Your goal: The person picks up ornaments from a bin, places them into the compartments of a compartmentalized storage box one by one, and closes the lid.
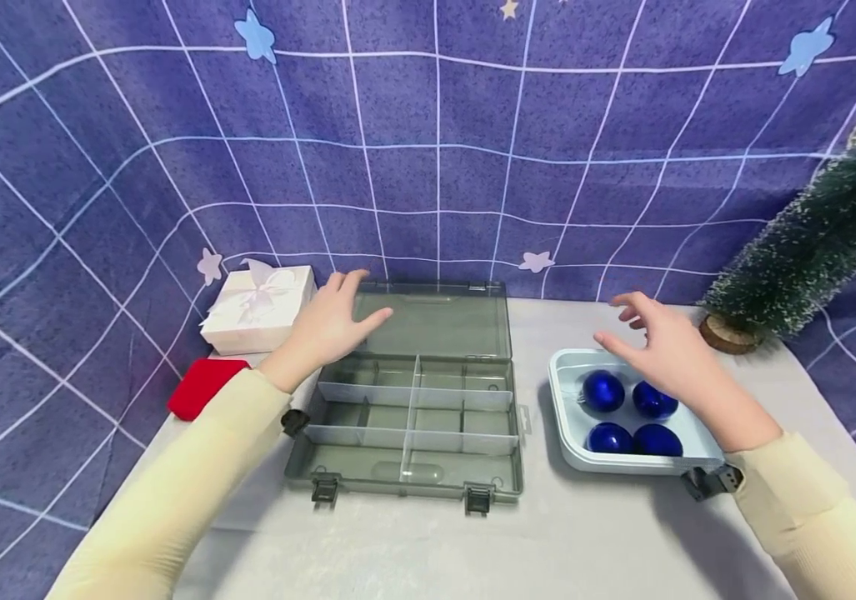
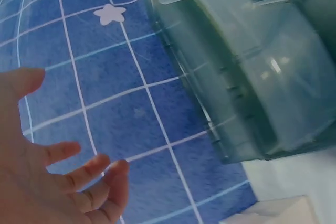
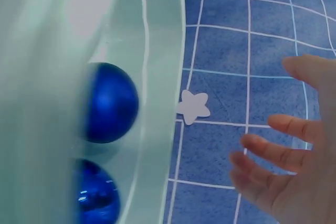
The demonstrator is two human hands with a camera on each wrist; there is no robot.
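In the head view my left hand [image 1: 332,321] hovers by the left side of a clear grey compartment box [image 1: 405,479], thumb spread from the fingers, holding nothing. The box lies with its lid [image 1: 438,321] folded back toward the wall, and its divided compartments face up. My right hand [image 1: 668,346] is above the far right part of a pale blue tray [image 1: 566,433], its fingers loosely bent around nothing. Several shiny blue balls [image 1: 603,391] lie inside this tray, one partly covered by the hand. The right wrist view shows two balls [image 3: 113,103] beside the tray's wall.
A white gift box [image 1: 255,312] with a ribbon stands at the back left, a red item [image 1: 202,389] in front of it. At the back right a small artificial pine tree [image 1: 810,233] leans on its wooden base. Behind everything hangs a blue gridded cloth [image 1: 473,179].
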